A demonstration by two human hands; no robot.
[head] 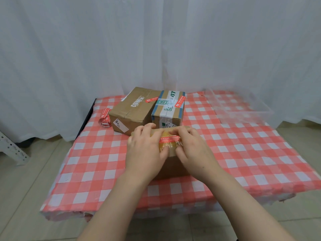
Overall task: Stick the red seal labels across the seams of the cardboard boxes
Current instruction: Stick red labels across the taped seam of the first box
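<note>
A small cardboard box [171,165] sits at the middle of the table, close to me. A red seal label [169,139] lies across its taped top seam. My left hand [145,150] rests flat on the box's left side, fingers touching the label's left end. My right hand [192,146] presses its fingertips on the label's right end. Behind it stand a brown box [132,110] with a red label [151,99] on top, and a box with white and green tape [169,108] that carries another red label [179,101].
A strip of spare red labels [105,117] lies left of the brown box. A clear plastic bin [243,110] stands at the back right of the red-checked tablecloth [243,153]. White curtain hangs behind; a metal rack leg [12,150] is at far left.
</note>
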